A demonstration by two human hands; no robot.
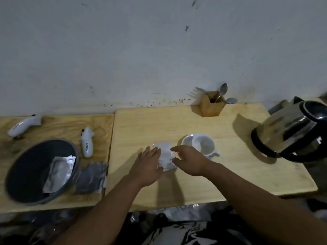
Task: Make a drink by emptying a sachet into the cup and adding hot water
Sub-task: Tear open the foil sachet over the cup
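We see the white sachet (166, 155) lying flat on the wooden table (194, 181), just left of the white cup (203, 144). The left hand (148, 167) rests at the sachet's left edge, palm down, fingers extended and relaxed, touching the packet without clasping it. The right hand (189, 160) sits at the sachet's right edge, between packet and cup, fingers loosely spread with forefinger and thumb reaching toward the packet; we cannot tell whether they pinch it.

The cup stands on a white saucer (187, 139), its handle turned toward the near side. We cannot tell whether the cup holds anything.

Right of the cup, well apart, stands a steel electric kettle (292, 131) with black trim, at the table's right edge. Behind the cup, against the stained wall (141, 50), a wooden cutlery holder (212, 106) carries spoons (223, 90).

Left of the cup, beyond the sachet, a second wooden table (53, 200) adjoins the first. On it a grey bin (16, 174) contains a silver wrapper (59, 174). More silver sachets (92, 176) lie just beside the bin, toward the cup. Two white handheld devices, one near the bin's far rim (87, 142) and one near the wall (23, 125), lie farther from the cup.
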